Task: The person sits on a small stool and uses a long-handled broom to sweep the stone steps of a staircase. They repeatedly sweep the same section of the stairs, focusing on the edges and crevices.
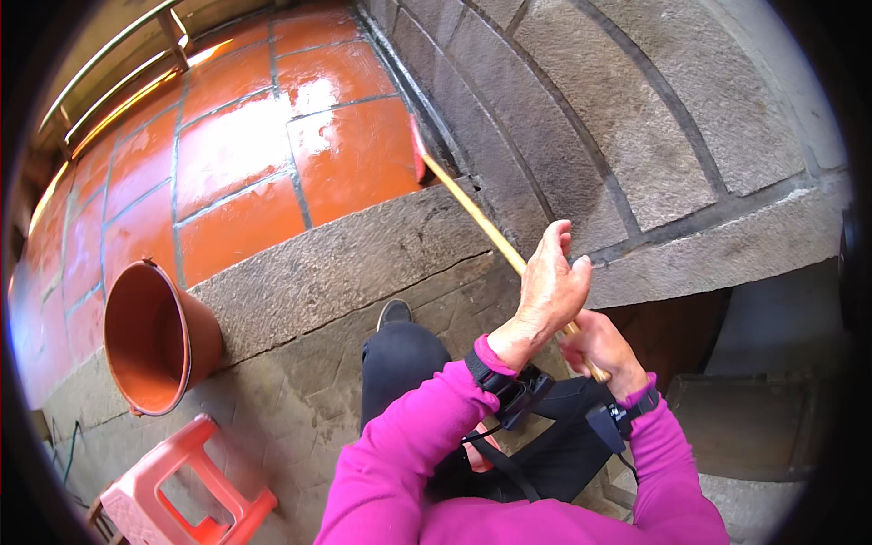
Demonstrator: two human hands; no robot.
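My right hand [603, 347] is wrapped around the lower end of a long yellowish wooden handle [475, 212]. This handle slants up and away to a narrow red tool head [418, 151], which is at the wet orange tile floor [347, 157] beside the foot of a stone block wall [538, 136]. Whether the head is a brush or a scraper cannot be told. Further up the handle, my left hand [553, 289] lies over it with fingers stretched out and thumb apart, not closed around it.
An orange-brown plastic bucket [204, 327] stands tilted in view at the left, near a stone ledge [340, 272]. Below it is a pink plastic stool [235, 501]. My shoe [395, 312] is close to the ledge. A railing [112, 42] runs along the far left.
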